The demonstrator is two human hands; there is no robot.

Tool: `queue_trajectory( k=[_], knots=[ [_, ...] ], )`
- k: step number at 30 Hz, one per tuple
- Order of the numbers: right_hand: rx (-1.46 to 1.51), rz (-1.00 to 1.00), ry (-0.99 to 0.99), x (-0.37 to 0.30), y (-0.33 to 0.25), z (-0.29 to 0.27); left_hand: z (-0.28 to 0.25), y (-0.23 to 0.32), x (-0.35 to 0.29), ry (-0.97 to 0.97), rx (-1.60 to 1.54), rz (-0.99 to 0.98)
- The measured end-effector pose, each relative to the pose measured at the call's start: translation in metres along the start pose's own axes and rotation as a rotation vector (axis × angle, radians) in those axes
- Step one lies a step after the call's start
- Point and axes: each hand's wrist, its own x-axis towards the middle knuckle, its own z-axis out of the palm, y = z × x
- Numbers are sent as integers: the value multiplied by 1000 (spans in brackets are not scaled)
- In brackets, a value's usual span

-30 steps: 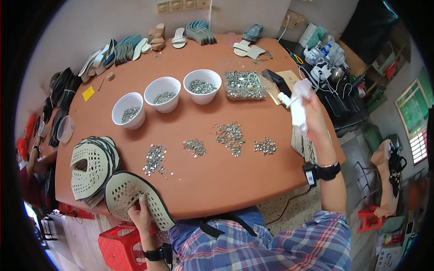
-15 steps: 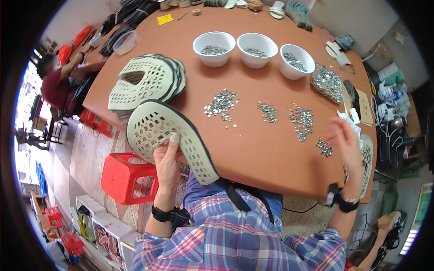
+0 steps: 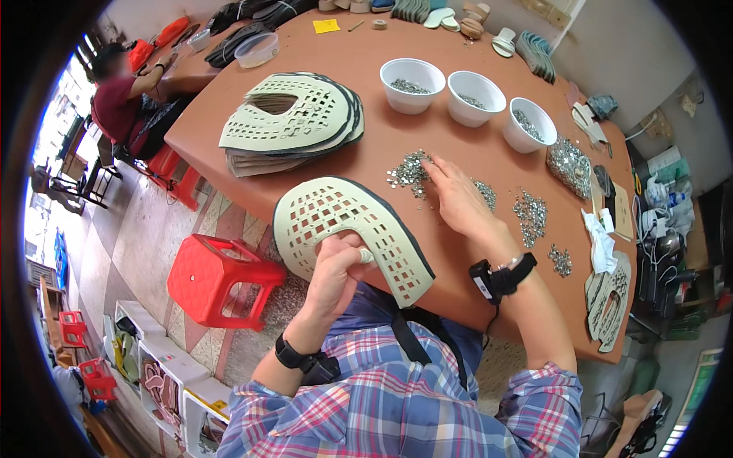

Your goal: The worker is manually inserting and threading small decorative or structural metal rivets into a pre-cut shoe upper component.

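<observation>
My left hand (image 3: 336,276) is closed round the inner edge of a cream shoe upper (image 3: 397,248) with rows of square cut-outs and a dark edge, held up in front of the table's near edge. My right hand (image 3: 464,200) reaches over the table, fingers stretched toward a pile of small silvery studs (image 3: 407,172). Its fingertips are at the right side of that pile; the thumb is mostly hidden. Smaller stud piles lie to the right, including one loose cluster (image 3: 530,217) and one near the edge (image 3: 560,260). A stack of similar uppers (image 3: 298,126) sits behind the held one.
Three white bowls (image 3: 412,99) of studs stand at the back, beside a clear bag of studs (image 3: 569,164). Another upper (image 3: 608,301) lies at the table's right end. A red stool (image 3: 217,278) is on the floor at left. A person in dark red (image 3: 122,103) sits far left.
My right hand has swung left from the table's right side to the large stud pile. The left hand still holds the shoe upper, now turned somewhat; the whole view has shifted.
</observation>
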Motion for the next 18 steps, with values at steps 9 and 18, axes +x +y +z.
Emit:
queue_trajectory(
  k=[9, 18],
  knots=[
    [-180, 258, -53, -34, 12, -14, 10, -4, 5, -27, -32, -33],
    [-66, 221, 133, -74, 21, -26, 23, -18, 15, -43, -20, -127]
  ],
)
